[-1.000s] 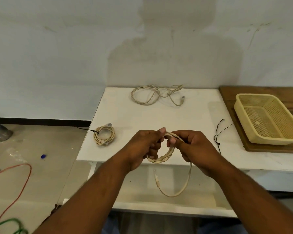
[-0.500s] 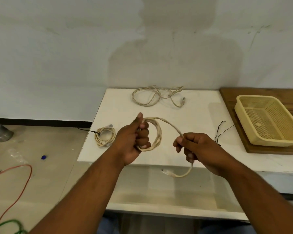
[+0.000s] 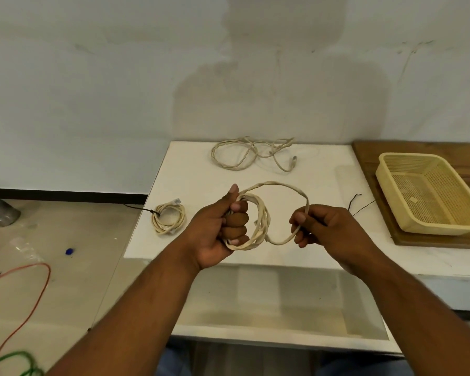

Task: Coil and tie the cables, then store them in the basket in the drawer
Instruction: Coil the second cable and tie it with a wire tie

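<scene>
Beige cable coil sits clamped in fingers of the left hand; right hand fingers pinch its loose tail, best wrapped snugly, evenly.

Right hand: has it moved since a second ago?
Yes. The right hand has swung right, away from the left hand and closer to the thin black wire, drawing the cable out into a wider loop.

White table bears tied coil, loose cable, black wire — wooden board.
</scene>
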